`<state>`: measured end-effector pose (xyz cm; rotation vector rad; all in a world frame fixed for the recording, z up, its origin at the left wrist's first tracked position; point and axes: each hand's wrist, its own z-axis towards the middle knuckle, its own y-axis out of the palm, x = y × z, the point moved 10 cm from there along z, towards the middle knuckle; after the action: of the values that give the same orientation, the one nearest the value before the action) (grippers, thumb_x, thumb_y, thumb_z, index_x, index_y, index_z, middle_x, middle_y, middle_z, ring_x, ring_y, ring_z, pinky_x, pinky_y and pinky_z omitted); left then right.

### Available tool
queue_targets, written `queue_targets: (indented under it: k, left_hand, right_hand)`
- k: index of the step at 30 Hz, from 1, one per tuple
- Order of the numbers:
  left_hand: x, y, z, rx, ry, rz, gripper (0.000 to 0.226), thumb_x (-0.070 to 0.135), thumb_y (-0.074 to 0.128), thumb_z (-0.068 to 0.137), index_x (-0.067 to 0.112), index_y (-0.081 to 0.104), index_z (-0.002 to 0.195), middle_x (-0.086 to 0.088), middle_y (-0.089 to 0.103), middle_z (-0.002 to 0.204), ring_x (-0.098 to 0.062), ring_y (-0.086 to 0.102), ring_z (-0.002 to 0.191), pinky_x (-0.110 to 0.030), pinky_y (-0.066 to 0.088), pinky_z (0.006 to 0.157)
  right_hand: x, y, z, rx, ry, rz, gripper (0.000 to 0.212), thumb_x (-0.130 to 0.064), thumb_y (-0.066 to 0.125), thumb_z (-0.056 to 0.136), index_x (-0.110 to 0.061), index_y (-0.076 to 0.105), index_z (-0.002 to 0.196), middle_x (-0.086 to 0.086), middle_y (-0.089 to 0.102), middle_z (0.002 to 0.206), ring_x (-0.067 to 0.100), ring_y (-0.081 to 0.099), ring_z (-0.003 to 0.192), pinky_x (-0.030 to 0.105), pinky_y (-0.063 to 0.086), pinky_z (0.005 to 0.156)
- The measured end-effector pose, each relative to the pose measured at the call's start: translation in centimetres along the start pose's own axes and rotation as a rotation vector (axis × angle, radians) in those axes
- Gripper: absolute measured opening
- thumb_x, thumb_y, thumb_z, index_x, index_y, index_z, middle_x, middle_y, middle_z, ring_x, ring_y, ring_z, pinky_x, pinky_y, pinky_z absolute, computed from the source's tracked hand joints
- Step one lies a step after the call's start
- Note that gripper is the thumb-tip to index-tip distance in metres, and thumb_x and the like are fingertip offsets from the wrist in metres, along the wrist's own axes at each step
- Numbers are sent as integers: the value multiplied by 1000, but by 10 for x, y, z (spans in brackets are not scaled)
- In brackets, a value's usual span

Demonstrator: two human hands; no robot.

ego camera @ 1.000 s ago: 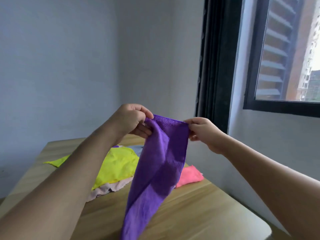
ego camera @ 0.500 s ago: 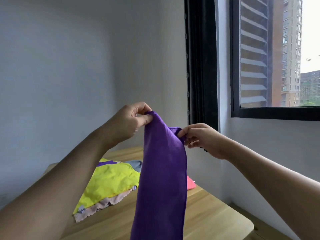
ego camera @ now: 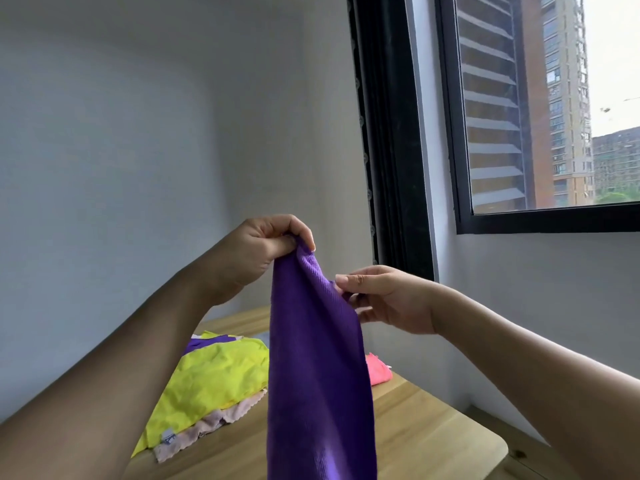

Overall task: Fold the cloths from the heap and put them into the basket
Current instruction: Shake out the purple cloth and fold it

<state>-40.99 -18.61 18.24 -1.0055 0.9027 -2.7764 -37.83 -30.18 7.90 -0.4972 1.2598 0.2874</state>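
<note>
- Purple cloth (ego camera: 320, 368): held up in the air above the table (ego camera: 426, 434), hanging straight down in a long narrow drape; its lower end runs out of the bottom of the view.
- Left hand (ego camera: 258, 249): raised, fingers curled, thumb and forefinger pinching the cloth's top corner. This is the highest point of the cloth.
- Right hand (ego camera: 388, 299): lower than the left and just beside the cloth's right edge. Thumb and fingers pinch that edge a little below the top; the remaining fingers are loosely curled beneath.
- Heap (ego camera: 211, 386): lies on the table behind and left of the hanging cloth. A yellow cloth (ego camera: 221, 375) is on top, a beige cloth (ego camera: 211, 424) shows under its near edge, and a strip of a second purple one shows at the far edge.
- Pink cloth (ego camera: 379, 372): on the table to the right of the hanging cloth, partly hidden by it, apart from the yellow one.
- Window (ego camera: 547, 109): dark-framed, upper right, in the wall beside the table.
</note>
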Motion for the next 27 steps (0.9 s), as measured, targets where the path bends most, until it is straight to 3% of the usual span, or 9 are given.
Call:
queue_targets:
  k: [4,8,12,15,21,25,27]
  left_hand:
    - [-6,2,-5,-30,-23,-21,34,-13,39,94,7,65,83,7,66,77,-5,57,79,-13,45,76]
    - [-12,0,-6,-26,-51,-72,32,-12,39,94,5,64,84,7,66,75,-4,56,77,-13,46,73]
    - [-21,-4,-5,15,-86,-21,32,-10,40,95,7,65,85,7,66,76,-3,57,76,-12,46,72]
    - [-32,-6,-4,44,-145,90,33,-6,43,96,12,68,84,7,66,76,-3,56,74,-12,45,69]
    - [-46,7,-12,-77,-209,382,28,0,52,94,22,68,86,2,68,81,-5,58,72,-20,48,69]
    - [-49,15,-20,-146,-202,356,20,6,59,92,22,70,89,2,71,83,-7,64,75,-24,52,73]
    - [-48,19,-21,-168,-192,369,10,15,63,91,21,71,89,2,69,85,-11,65,78,-28,52,75]
  right_hand:
    - [5,-7,3,31,55,-170,36,-42,72,78,-14,71,100,0,64,92,17,54,88,31,49,78]
    - [9,-6,4,9,69,-163,25,-36,72,77,-19,72,96,-2,63,92,16,53,90,33,48,83]
    - [0,-9,4,36,-15,-100,20,-27,76,78,-13,70,91,1,62,84,13,55,77,32,47,79]
    - [-8,-19,1,137,-79,-147,17,-26,72,79,-11,70,85,-1,62,73,11,55,68,30,47,76]
    - [-21,-33,-3,234,-106,-296,4,-11,65,88,-7,67,87,4,62,79,15,54,73,32,48,78]
    - [-36,-42,-14,268,-87,-486,4,-6,67,86,-5,64,85,2,60,73,1,55,57,11,44,55]
    - [-40,-49,-17,288,-95,-541,8,-2,69,83,-7,63,82,4,60,73,5,55,59,17,47,58]
